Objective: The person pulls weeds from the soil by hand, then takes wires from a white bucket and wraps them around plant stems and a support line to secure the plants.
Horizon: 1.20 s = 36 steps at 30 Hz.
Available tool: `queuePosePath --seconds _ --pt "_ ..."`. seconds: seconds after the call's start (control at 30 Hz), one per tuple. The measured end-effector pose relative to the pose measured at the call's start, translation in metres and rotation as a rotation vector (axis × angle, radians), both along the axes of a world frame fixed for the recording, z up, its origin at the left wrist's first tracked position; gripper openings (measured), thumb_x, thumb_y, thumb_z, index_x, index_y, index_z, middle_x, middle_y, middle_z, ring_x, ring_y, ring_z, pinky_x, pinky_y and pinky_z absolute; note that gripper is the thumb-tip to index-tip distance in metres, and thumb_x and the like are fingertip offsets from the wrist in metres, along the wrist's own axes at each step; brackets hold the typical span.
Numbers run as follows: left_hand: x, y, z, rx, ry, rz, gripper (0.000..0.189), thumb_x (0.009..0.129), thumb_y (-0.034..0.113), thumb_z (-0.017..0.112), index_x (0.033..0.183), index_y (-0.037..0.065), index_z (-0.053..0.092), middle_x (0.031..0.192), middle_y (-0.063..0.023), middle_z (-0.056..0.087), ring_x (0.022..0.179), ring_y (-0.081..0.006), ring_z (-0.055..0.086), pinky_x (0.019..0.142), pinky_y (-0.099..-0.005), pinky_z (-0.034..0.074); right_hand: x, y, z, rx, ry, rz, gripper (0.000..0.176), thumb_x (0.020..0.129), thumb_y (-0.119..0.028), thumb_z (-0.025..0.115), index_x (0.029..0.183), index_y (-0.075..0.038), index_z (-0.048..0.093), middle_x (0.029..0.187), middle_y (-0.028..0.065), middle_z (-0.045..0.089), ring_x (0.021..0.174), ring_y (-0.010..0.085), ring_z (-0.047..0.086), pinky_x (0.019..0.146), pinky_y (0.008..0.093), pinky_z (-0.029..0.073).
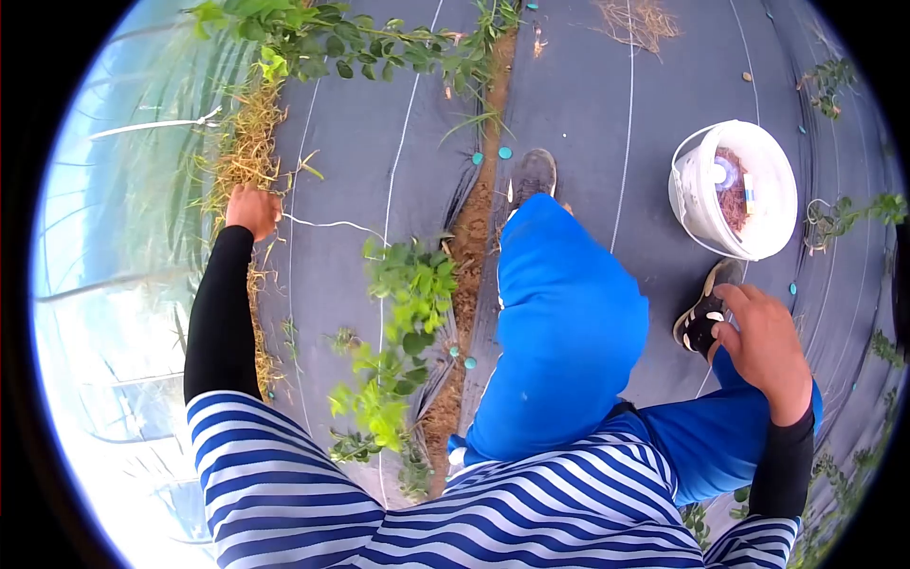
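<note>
My left hand (254, 211) reaches out at the left, its fingers curled at the strip of dry, yellowed grass (248, 133) beside the plastic wall. A thin white string (336, 225) runs from that hand to the right, toward a leafy green plant (412, 284). What the fingers pinch is too small to make out. Over my bent knee at the right is my right hand (763, 346), its fingers loosely bent and somewhat apart, with nothing visible in them. It is near my black shoe (706, 308), below the white bucket (697, 194).
The bucket holds brown dry matter and a clear plastic item. Dark ground sheet (578, 104) with white lines and teal pins surrounds a bare soil strip (471, 232). Green branches (370, 43) cross the top. More plants (834, 218) grow at the right.
</note>
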<state>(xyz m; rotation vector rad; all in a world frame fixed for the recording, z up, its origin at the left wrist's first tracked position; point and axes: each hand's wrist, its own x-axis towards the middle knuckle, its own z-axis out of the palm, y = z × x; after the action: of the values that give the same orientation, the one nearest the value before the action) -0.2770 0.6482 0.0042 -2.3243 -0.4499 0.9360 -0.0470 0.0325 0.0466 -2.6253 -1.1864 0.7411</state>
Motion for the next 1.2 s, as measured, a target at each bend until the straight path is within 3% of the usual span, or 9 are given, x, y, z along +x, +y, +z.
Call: queuePosePath --seconds 0.3,0.4,0.53,0.67,0.77,0.93,1.0,1.13,1.2 --pt "-0.005 -0.014 0.03 -0.131 -0.042 0.064 0.009 0.074 0.023 0.056 0.072 0.022 0.065 0.078 -0.0021 0.062 0.089 -0.0223 0.054 0.084 -0.0384 0.037 -0.007 -0.011 0.003 0.004 -0.012 -0.006 0.032 0.069 -0.008 0.062 0.1 -0.001 0.057 0.082 0.0161 0.056 0.081 0.0345 0.055 0.072 0.0418 0.043" --pt "0.033 -0.023 0.021 -0.02 -0.172 -0.307 0.01 0.074 0.021 0.055 0.069 0.017 0.063 0.073 -0.0026 0.059 0.086 -0.0224 0.053 0.08 -0.0371 0.037 -0.004 -0.01 0.003 0.017 -0.035 0.004 0.031 0.07 -0.009 0.062 0.099 -0.001 0.057 0.083 0.0162 0.056 0.082 0.0346 0.055 0.072 0.0415 0.044" --pt "0.119 -0.043 0.03 0.149 -0.324 -0.617 0.007 0.072 0.019 0.059 0.072 0.012 0.06 0.074 -0.0038 0.059 0.082 -0.0216 0.053 0.075 -0.0353 0.04 -0.006 -0.007 -0.001 0.029 -0.042 0.041 0.03 0.07 -0.01 0.062 0.099 0.0 0.057 0.083 0.0165 0.057 0.082 0.0348 0.055 0.071 0.0414 0.044" --pt "0.183 -0.078 0.084 0.234 -0.243 -0.594 0.007 0.072 0.017 0.059 0.07 0.012 0.063 0.073 -0.0055 0.062 0.082 -0.0217 0.058 0.072 -0.0352 0.042 -0.008 -0.007 0.004 0.014 -0.047 0.044 0.03 0.071 -0.011 0.062 0.098 -0.001 0.057 0.082 0.0169 0.057 0.082 0.0347 0.056 0.071 0.0416 0.044" --pt "0.187 -0.087 0.121 0.254 -0.279 -0.609 0.008 0.071 0.015 0.058 0.07 0.01 0.064 0.073 -0.0069 0.063 0.083 -0.0233 0.059 0.074 -0.0363 0.042 -0.008 -0.007 0.012 0.032 -0.056 0.008 0.029 0.072 -0.012 0.062 0.098 -0.001 0.057 0.082 0.0171 0.057 0.082 0.0349 0.056 0.072 0.0419 0.044" --pt "0.142 -0.085 0.153 0.227 -0.276 -0.38 0.011 0.071 0.012 0.053 0.066 0.007 0.061 0.071 -0.012 0.062 0.077 -0.0288 0.06 0.078 -0.042 0.041 -0.007 -0.005 0.017 0.152 -0.11 -0.002 0.028 0.073 -0.014 0.063 0.097 -0.001 0.056 0.082 0.0171 0.058 0.082 0.0351 0.056 0.072 0.0419 0.044" --pt "0.106 -0.072 0.158 0.275 -0.321 -0.311 0.009 0.069 0.014 0.053 0.069 0.009 0.061 0.072 -0.012 0.063 0.074 -0.0281 0.062 0.076 -0.0387 0.042 -0.008 -0.004 0.02 0.167 -0.115 0.004 0.029 0.073 -0.014 0.063 0.097 -0.001 0.056 0.082 0.0173 0.058 0.082 0.0352 0.056 0.072 0.0418 0.044" --pt "-0.008 -0.028 0.145 0.156 -0.429 0.095 0.027 0.079 0.03 0.049 0.079 0.008 0.064 0.087 -0.0158 0.063 0.084 -0.0341 0.06 0.078 -0.0462 0.045 -0.015 -0.005 0.021 0.161 -0.079 0.051 0.029 0.072 -0.014 0.064 0.097 0.0 0.056 0.084 0.0181 0.058 0.083 0.0357 0.056 0.073 0.0424 0.044" --pt "-0.075 -0.019 0.123 0.159 -0.696 0.373 0.03 0.081 0.039 0.05 0.084 0.012 0.064 0.09 -0.0162 0.062 0.082 -0.0367 0.059 0.069 -0.0463 0.048 -0.018 -0.007 0.023 0.162 -0.064 0.068 0.029 0.072 -0.013 0.064 0.097 0.0 0.057 0.084 0.0185 0.058 0.083 0.036 0.056 0.073 0.0427 0.044"
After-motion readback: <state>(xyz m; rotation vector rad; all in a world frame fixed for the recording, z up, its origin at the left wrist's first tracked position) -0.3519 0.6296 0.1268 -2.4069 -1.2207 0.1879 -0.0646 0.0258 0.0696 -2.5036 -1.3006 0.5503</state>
